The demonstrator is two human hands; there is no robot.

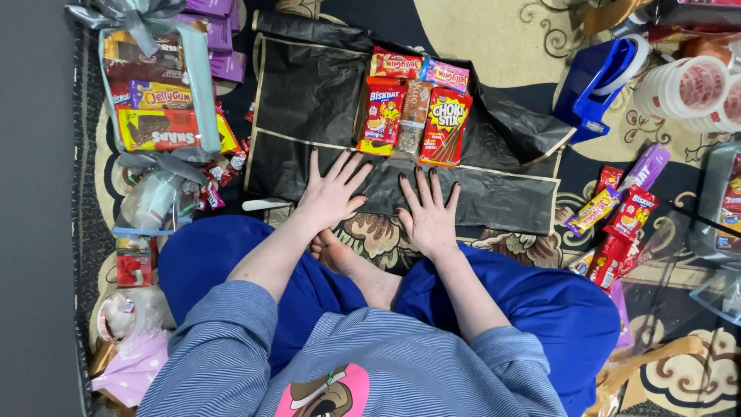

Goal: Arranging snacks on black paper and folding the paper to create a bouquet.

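My left hand [332, 193] and my right hand [427, 210] lie flat, fingers spread, on the near edge of a black wrapping sheet with thin gold lines [309, 100] spread on the carpet. Neither hand holds anything. Just beyond my fingertips a cluster of snack packs rests on the sheet: a red biscuit pack [382, 114], a red chocolate-stick box [446, 127], a brown bar [415, 108], and two flat packs [421, 69] behind them.
A wrapped gift bundle of snacks with a grey bow [154, 85] lies at the left, loose sweets [220, 174] below it. A blue tape dispenser [598, 77] and stacked plastic cups [695, 89] sit at the right. More snack packs [617, 216] lie by my right knee.
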